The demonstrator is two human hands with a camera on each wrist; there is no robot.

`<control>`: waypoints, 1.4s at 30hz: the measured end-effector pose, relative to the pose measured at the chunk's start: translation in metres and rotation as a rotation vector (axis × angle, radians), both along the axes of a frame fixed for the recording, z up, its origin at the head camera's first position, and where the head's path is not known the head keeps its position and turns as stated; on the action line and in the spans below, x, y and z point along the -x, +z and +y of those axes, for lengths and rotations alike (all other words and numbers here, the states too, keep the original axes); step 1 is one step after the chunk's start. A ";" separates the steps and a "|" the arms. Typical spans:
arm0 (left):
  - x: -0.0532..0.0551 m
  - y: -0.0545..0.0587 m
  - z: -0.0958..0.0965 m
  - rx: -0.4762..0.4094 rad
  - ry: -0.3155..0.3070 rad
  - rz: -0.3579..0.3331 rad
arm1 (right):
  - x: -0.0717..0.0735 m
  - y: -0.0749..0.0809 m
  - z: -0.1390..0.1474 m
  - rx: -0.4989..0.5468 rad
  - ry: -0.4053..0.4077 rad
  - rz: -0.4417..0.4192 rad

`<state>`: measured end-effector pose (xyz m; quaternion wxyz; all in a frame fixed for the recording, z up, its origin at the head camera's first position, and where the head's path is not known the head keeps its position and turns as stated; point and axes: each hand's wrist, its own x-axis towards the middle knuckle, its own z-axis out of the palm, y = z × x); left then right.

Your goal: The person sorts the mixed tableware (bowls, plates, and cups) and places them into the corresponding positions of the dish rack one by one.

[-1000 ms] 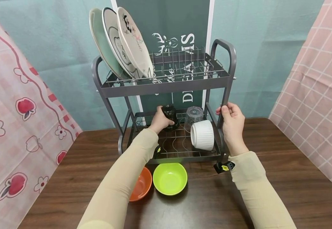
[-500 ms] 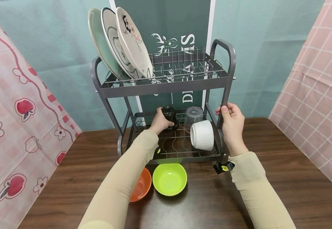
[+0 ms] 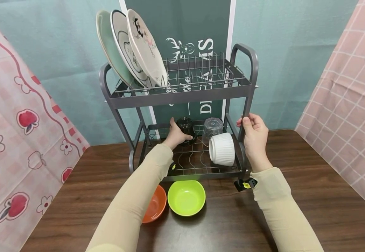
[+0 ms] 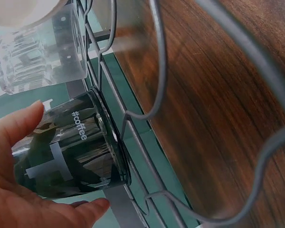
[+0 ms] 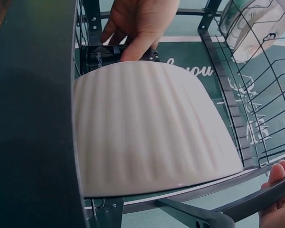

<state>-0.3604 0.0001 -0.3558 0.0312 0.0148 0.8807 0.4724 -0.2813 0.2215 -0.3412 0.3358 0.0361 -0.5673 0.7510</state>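
A dark glass cup (image 3: 186,128) marked "#coffee" stands upside down on the lower shelf of the grey dish rack (image 3: 182,99). My left hand (image 3: 176,134) is around its left side. In the left wrist view the thumb lies along the cup (image 4: 76,147), while a fingertip below stands apart from it. With thumb and fingers my right hand (image 3: 256,138) grips the rack's right post. To the right of the dark cup are an upturned clear glass (image 3: 213,127) and a white ribbed cup (image 3: 222,149) lying tilted on its side.
Three plates (image 3: 147,49) lean in the left part of the upper tier. In front of the rack, a green bowl (image 3: 187,198) and an orange bowl (image 3: 155,204) stand on the wooden table (image 3: 226,224). Patterned cloths hang at both sides.
My left hand's fingers have loosened and straightened away from the dark cup, which stays on the shelf. The right hand keeps its grip on the post.
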 end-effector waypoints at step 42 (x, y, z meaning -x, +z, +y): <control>-0.047 0.030 -0.005 0.001 -0.029 0.099 | 0.001 -0.001 0.000 0.010 -0.006 0.026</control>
